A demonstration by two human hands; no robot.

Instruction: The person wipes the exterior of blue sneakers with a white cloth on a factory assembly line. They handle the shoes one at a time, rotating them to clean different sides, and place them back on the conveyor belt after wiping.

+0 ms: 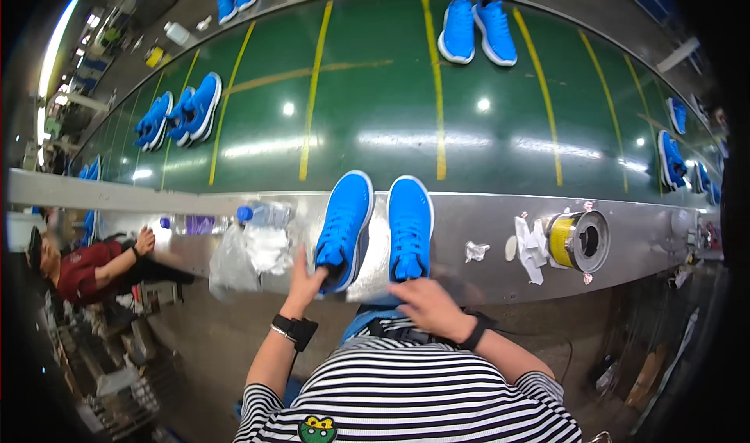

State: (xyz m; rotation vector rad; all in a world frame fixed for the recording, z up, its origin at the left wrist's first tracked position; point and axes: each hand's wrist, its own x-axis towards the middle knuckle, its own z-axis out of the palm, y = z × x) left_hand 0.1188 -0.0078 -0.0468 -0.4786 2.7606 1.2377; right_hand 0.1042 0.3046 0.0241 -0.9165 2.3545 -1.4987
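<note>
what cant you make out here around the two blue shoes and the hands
- Head view: heel of the left blue shoe is covered by the left hand; its grip cannot be judged.
- Right hand shows only its back; its fingers and contact with the right blue shoe are unclear.
- Clear plastic bag: contents unclear.
- Blue shoes at the right rim are bent and cut off by the fisheye edge.

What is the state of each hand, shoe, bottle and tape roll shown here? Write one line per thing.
left hand: open, touching the left shoe's heel
right hand: just below the right shoe's heel, grip unclear
left shoe: upright, tilted on the metal ledge
right shoe: upright
water bottle: lying down, capped
yellow tape roll: on its side
</note>
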